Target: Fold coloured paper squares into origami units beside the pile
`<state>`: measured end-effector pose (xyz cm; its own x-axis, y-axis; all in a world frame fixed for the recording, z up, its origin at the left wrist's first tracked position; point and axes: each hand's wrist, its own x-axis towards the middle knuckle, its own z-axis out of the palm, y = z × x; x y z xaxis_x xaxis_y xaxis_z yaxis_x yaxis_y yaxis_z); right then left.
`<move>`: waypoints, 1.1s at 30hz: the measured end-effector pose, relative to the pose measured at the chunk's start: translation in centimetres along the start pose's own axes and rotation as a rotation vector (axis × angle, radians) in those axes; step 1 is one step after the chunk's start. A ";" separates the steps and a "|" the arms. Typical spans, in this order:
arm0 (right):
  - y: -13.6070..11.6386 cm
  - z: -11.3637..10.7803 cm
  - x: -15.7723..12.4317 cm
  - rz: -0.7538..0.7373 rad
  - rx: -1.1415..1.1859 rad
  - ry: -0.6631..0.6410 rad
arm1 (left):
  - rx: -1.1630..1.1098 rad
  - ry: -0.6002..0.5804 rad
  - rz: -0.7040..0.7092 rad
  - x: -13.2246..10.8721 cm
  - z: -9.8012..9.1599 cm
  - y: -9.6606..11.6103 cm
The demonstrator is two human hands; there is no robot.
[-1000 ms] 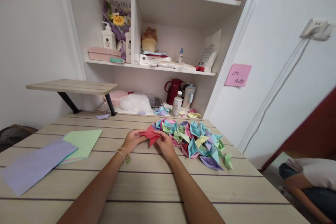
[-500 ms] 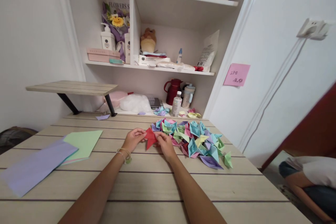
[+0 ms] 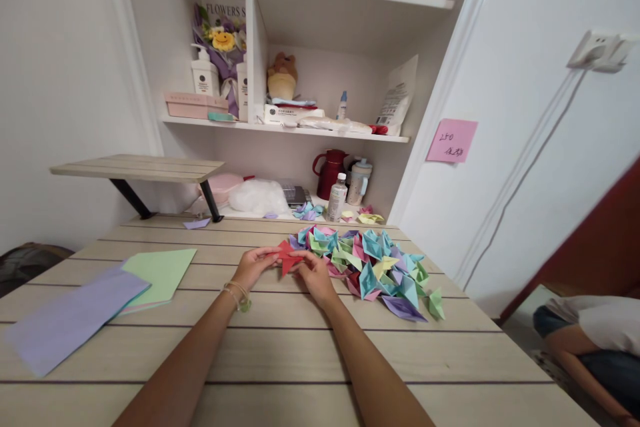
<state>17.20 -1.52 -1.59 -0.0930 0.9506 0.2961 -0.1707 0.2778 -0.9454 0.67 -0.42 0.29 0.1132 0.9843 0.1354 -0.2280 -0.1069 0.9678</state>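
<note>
Red paper (image 3: 285, 259), creased into a pointed, star-like shape, is pinched by the fingers of both the left hand (image 3: 251, 268) and the right hand (image 3: 315, 276), over the planked table (image 3: 280, 353). An uneven tug between the 2 could tear it or spoil its folds. Just right of the grip sits a heap of angular paper boats (image 3: 369, 275); a flat purple sheet (image 3: 75, 321) lies well left.

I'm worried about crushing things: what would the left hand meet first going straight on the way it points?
Past the red paper in its grip, the left hand would probably meet the right hand, though depth is unclear.
</note>
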 end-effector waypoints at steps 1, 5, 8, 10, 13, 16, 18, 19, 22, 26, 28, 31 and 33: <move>0.0 0.1 0.0 0.007 -0.007 -0.008 | -0.014 0.009 0.001 0.1 -0.1 -0.1; -0.2 0.2 -0.1 -0.004 -0.054 0.010 | -0.019 0.004 -0.007 0.2 -0.3 -0.3; -0.3 0.2 0.0 -0.007 -0.046 0.051 | 0.025 -0.031 -0.017 0.1 -0.1 -0.3; -0.3 0.2 0.0 0.000 -0.002 0.075 | 0.043 -0.054 -0.016 0.0 0.0 -0.1; -0.3 0.3 0.0 0.007 0.070 0.108 | 0.078 -0.079 -0.009 -0.3 0.2 0.1; -0.4 0.3 0.0 0.005 0.102 0.145 | 0.137 -0.127 0.004 -0.4 0.3 0.1; -0.4 0.2 0.0 0.003 0.091 0.147 | 0.163 -0.148 0.024 -0.4 0.3 0.0; -0.4 0.1 0.0 0.003 0.074 0.140 | 0.170 -0.147 0.033 -0.3 0.3 0.0; -0.4 0.0 0.0 0.000 -0.016 0.103 | 0.173 -0.124 0.034 -0.2 0.3 -0.2; -0.6 0.2 -0.2 0.003 -0.054 0.040 | 0.212 -0.124 0.008 -0.1 0.3 -0.1; -0.8 0.3 -0.2 0.004 0.004 0.045 | 0.253 -0.143 -0.015 0.0 0.2 -0.2; -1.2 0.3 -0.2 0.003 0.077 0.076 | 0.260 -0.148 -0.041 0.2 -0.1 -0.4; -1.3 0.3 -0.2 0.005 0.096 0.080 | 0.220 -0.132 -0.045 0.3 -0.3 -0.4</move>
<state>17.18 -2.11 -0.39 -0.0163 0.9611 0.2759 -0.2636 0.2620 -0.9284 0.57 -0.01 -0.15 0.2474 0.9634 0.1034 -0.0054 -0.1054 0.9944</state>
